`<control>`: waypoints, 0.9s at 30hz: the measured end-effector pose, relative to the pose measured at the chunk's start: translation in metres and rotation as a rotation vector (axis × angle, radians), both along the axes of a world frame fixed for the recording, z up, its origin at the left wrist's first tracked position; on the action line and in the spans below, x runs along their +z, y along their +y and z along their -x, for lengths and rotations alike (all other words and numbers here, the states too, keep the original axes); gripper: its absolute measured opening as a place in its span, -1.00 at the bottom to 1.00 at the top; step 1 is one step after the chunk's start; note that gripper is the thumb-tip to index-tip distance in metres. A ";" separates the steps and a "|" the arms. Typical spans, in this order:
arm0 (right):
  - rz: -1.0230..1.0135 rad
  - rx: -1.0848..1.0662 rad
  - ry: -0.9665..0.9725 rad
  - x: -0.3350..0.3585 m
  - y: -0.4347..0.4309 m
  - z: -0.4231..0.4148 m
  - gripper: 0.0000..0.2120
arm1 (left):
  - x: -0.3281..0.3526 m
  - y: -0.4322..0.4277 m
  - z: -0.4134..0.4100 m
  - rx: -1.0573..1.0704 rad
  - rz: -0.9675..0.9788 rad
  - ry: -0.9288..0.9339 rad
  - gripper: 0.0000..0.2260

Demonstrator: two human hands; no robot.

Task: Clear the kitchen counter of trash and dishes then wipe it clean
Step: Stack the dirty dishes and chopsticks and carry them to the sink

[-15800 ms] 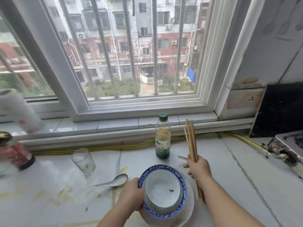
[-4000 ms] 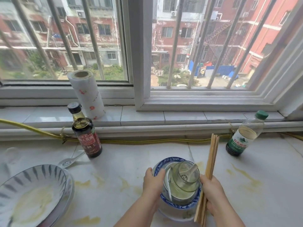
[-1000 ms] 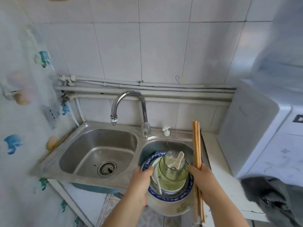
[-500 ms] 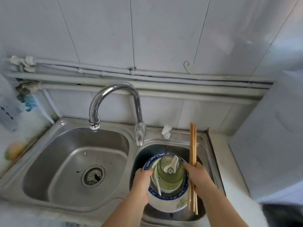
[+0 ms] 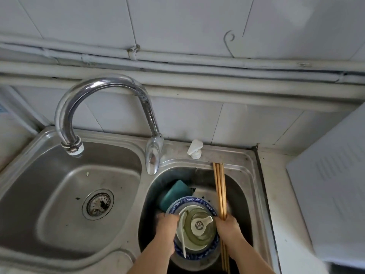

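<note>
Holding the bowls [image 5: 199,201] low inside the right sink [image 5: 250,175], the left hand [image 5: 166,224] grips their left rim; the right hand [image 5: 227,226] grips the right rim and the chopsticks [image 5: 219,186]. A glass [image 5: 199,239] and spoon [image 5: 202,224] sit inside. A sponge [image 5: 173,192] lies at their far side.

Both hands are low inside the right basin [image 5: 245,196]. A stack of dishes [image 5: 207,204] fills the space between the fingers of the left hand [image 5: 166,223] and right hand [image 5: 227,224]. Just beyond the left fingertips, a teal block [image 5: 173,191] blocks the basin's far-left corner. Chopsticks [image 5: 219,186] rise past the right fingers to the far rim. Only a narrow gap separates the right knuckles from the basin wall. Farther ahead of the left fingers stands the tap lever [image 5: 152,157]. Well left of them, the left basin [image 5: 49,210] offers wide room beneath the arching tap spout [image 5: 94,86].
</note>
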State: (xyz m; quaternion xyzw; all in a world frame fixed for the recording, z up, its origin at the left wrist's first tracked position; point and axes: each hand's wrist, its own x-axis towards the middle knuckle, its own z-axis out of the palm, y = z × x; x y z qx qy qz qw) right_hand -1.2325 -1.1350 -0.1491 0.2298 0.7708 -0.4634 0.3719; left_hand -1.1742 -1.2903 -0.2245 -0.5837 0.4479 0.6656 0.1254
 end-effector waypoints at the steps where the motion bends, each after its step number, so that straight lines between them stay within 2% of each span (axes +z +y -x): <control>1: -0.001 -0.002 -0.003 -0.002 0.001 0.001 -0.93 | 0.015 0.003 0.001 -0.006 0.009 -0.003 -0.47; 4: -0.003 -0.002 -0.011 -0.003 0.003 0.002 -0.87 | 0.044 0.011 -0.001 -0.034 0.046 -0.019 -0.56; 8: -0.029 -0.004 -0.034 -0.001 0.006 0.003 -0.76 | 0.046 0.018 -0.007 -0.078 0.065 -0.094 -0.44; 12: -0.024 -0.012 -0.017 0.001 0.006 0.002 -0.75 | 0.050 0.019 -0.008 -0.072 0.040 -0.102 -0.46; 19: 0.023 0.169 0.385 0.047 0.003 0.013 -0.84 | 0.061 0.015 -0.009 -0.034 0.095 0.045 -0.44; 21: 0.003 0.296 0.507 0.073 0.006 0.023 -0.86 | 0.066 0.010 -0.008 -0.002 0.132 0.077 -0.47; 23: -0.137 0.539 0.590 0.096 0.013 0.034 -0.90 | 0.075 0.006 -0.009 0.016 0.163 0.117 -0.51; 25: -0.348 0.827 0.581 0.109 0.021 0.043 -0.92 | 0.083 0.003 -0.011 0.021 0.177 0.163 -0.55; 27: -0.543 1.025 0.516 0.110 0.025 0.047 -0.94 | 0.091 0.003 -0.014 0.029 0.172 0.207 -0.57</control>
